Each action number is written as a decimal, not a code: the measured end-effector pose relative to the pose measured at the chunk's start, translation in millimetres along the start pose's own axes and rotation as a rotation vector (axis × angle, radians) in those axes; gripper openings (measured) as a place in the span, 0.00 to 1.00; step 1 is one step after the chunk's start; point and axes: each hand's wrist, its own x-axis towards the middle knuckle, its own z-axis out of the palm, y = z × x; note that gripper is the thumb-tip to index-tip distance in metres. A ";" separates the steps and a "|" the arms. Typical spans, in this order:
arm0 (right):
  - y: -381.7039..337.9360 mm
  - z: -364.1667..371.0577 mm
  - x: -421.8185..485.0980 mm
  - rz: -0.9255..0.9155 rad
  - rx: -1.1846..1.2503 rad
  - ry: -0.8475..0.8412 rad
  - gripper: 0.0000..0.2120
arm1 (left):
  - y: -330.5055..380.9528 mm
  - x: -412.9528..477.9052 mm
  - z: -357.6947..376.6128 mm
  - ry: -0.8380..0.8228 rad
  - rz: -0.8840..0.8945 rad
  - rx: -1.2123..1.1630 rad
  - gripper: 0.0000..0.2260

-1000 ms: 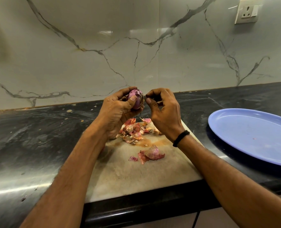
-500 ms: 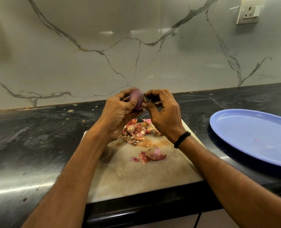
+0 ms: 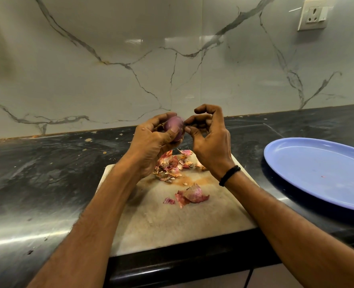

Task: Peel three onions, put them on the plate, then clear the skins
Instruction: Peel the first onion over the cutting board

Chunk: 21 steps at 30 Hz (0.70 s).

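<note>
Head: skins (image 3: 170, 167) on board (image 3: 172, 225), plate (image 3: 317, 173) rightward

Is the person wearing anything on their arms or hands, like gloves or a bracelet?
No gloves. Both arms are bare, with no sleeves in view. The left hand has nothing on it, and no watch shows. The right hand is bare too, but a thin black band goes round its wrist like a bracelet.

Two bare forearms were in view, the left forearm (image 3: 101, 206) from seven o'clock, the right forearm (image 3: 275, 217) from five o'clock. The wrist of the right hand (image 3: 210, 142) wore a thin black corded band (image 3: 230, 175). The left hand (image 3: 149, 146) was bare.
</note>
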 end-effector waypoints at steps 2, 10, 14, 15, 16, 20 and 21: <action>0.6 0.4 -0.1 -0.002 -0.009 0.007 0.22 | -0.6 -0.3 0.9 0.002 0.008 0.012 0.17; 2.8 1.8 -0.9 -0.027 -0.047 0.053 0.23 | -2.3 -1.7 1.9 0.012 0.046 0.098 0.22; 4.0 2.0 -1.2 -0.020 -0.059 0.064 0.24 | -3.6 -1.1 2.3 0.033 0.065 0.140 0.20; 4.2 2.1 -1.4 -0.019 -0.060 0.059 0.24 | -4.0 -1.0 2.2 0.038 0.068 0.150 0.19; 4.6 2.4 -1.6 -0.018 -0.060 0.052 0.24 | -4.4 -1.0 2.3 0.042 0.069 0.158 0.19; 8.0 2.8 -1.3 -0.030 -0.071 0.014 0.24 | -7.5 -0.9 2.5 0.047 0.054 0.168 0.19; 8.7 3.0 -1.2 -0.037 -0.077 0.000 0.24 | -8.0 -0.9 2.4 0.046 0.052 0.176 0.19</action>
